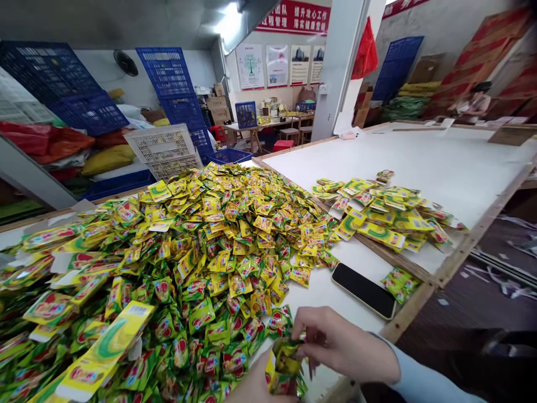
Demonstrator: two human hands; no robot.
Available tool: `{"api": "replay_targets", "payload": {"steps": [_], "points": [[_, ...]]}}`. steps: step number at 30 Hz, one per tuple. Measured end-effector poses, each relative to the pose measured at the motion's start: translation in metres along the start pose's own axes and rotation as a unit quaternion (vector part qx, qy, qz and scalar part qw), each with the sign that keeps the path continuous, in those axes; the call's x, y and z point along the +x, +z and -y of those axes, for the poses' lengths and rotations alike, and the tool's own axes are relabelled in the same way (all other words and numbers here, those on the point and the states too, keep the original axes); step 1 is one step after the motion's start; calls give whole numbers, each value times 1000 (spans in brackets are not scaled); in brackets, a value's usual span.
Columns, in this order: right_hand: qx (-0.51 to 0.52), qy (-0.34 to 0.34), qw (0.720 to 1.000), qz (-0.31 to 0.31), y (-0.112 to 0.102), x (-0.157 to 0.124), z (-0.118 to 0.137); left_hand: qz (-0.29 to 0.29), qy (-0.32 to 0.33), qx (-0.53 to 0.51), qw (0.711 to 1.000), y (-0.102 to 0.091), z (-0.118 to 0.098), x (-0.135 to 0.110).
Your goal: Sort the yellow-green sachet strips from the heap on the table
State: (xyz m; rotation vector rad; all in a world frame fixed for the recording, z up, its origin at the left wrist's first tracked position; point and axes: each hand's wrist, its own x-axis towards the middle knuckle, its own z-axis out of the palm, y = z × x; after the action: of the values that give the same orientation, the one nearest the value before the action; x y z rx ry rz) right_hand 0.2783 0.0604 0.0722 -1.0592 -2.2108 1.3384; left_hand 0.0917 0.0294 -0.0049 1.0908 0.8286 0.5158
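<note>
My left hand (251, 383), low in the head view, is closed around a small yellow box (274, 374). The box stands with its top end open, and green-yellow packets show inside. At its mouth, my right hand (344, 344) has its fingers bent in a pinch; what lies between them is hidden. Left of both hands spreads a big heap of small packets (226, 263), yellow and green with red fruit pictures. Flattened yellow cartons (109, 347) lie over the heap's left side.
A black-screened phone (364, 290) lies right of the heap, beside a green packet (398, 284). More yellow cartons (381, 210) are piled across the wooden rail (390, 260). Blue crates (168, 84) and white crates (163, 145) stand behind. A person (474, 103) sits at the far right.
</note>
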Motion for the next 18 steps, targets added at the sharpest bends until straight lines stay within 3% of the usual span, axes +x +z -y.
{"api": "replay_targets", "payload": {"steps": [3, 8, 10, 12, 14, 15, 16, 17, 18], "points": [[-8, -44, 999, 4, 3, -5, -8, -5, 23, 43, 999, 2, 6, 4], [-2, -74, 989, 131, 18, -12, -14, 32, 29, 55, 998, 11, -2, 9], [-13, -83, 990, 112, 14, -16, -17, 31, 34, 84, 995, 10, -9, 8], [-37, -70, 997, 19, -7, -22, -25, 8, 52, 128, 990, 5, -18, 3], [-114, -33, 983, -140, -47, -29, -39, -74, 80, 218, 970, -6, -27, -4], [-185, -8, 951, -246, -70, -32, -46, -129, 97, 278, 947, -14, -29, -7], [-275, 21, 895, -350, -93, -35, -53, -181, 114, 341, 916, -22, -30, -9], [-362, 55, 826, -429, -112, -36, -59, -220, 131, 398, 881, -31, -29, -9], [-426, 78, 772, -466, -126, -35, -63, -244, 145, 443, 850, -39, -26, -8]]}}
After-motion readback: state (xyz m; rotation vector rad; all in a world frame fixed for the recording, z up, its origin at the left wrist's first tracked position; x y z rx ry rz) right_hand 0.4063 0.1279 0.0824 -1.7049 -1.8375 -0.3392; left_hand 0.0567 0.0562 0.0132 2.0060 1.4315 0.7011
